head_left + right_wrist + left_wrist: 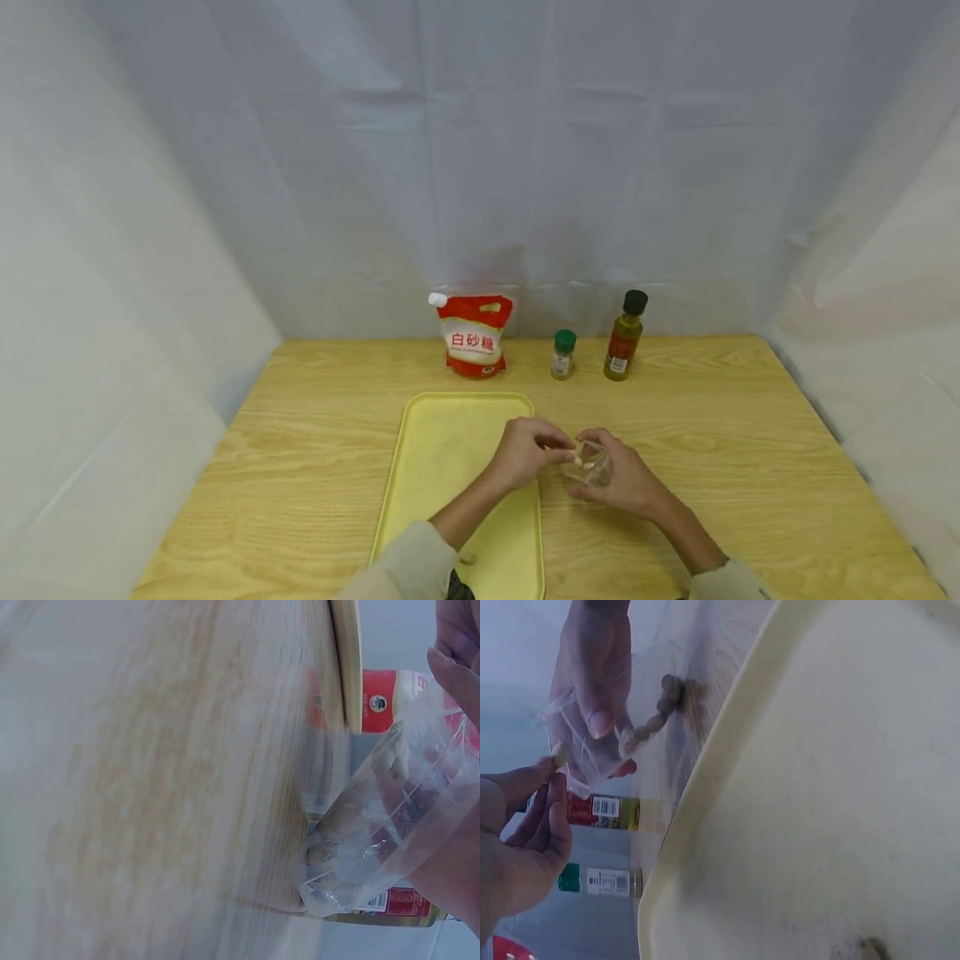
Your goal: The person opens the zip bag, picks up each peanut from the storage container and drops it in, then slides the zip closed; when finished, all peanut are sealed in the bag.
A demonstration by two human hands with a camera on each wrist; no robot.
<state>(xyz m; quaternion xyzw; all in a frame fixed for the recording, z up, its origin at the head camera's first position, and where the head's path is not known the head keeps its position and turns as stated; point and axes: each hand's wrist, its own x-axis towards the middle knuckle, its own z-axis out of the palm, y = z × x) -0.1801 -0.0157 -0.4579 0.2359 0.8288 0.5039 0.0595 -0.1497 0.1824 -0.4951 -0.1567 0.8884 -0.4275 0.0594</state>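
My left hand (525, 454) pinches a small pale peanut (559, 754) between thumb and fingertip, right at the mouth of a clear plastic bag (588, 463). Curled round the bag from the right side, my right hand (628, 479) grips it above the table. Several lumpy brownish peanuts (654, 724) show through the plastic in the left wrist view. On the yellow tray (442, 442), beneath my left arm, lies one small brownish piece (467, 557), partly cut off in the left wrist view; its kind is hard to tell.
Along the back of the wooden table (300, 442) stand a red and white sugar pouch (474, 337), a green-capped spice jar (562, 356) and a dark-capped oil bottle (625, 337). A pale sheet (480, 167) hangs behind and at both sides.
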